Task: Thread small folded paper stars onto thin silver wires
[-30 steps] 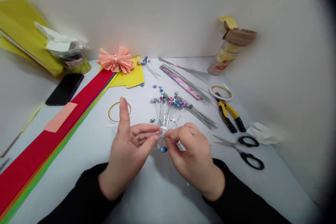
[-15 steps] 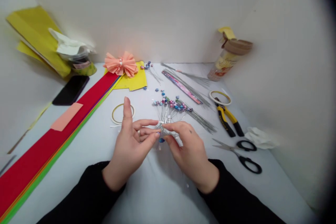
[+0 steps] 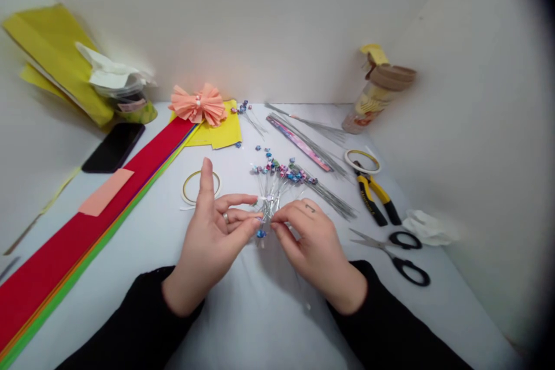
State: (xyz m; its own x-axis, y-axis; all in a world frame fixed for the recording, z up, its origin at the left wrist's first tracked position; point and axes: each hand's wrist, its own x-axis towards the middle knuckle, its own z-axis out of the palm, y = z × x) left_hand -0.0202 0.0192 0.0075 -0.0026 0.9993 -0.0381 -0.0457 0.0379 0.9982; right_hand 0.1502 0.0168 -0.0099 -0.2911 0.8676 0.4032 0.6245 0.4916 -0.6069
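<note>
My left hand has its index finger raised, and its thumb meets the lower fingers in a pinch. A tiny purplish piece, seemingly a paper star, shows at the thumb tip. My right hand is closed in a pinch just to the right, its fingertips close to the left ones. What it grips is too thin to see clearly; it looks like a wire. Behind the fingertips lies a bunch of small paper stars on wire stems. A blue star shows below the left thumb.
Tape rolls, pliers, scissors and crumpled tissue lie around. Bare wires and a pink strip packet are behind. Coloured paper, a phone and a pink bow lie left; a cup stands right.
My right fingertips have drawn slightly away from the left ones and turned a little. The left hand has shifted slightly left, still pinching.
</note>
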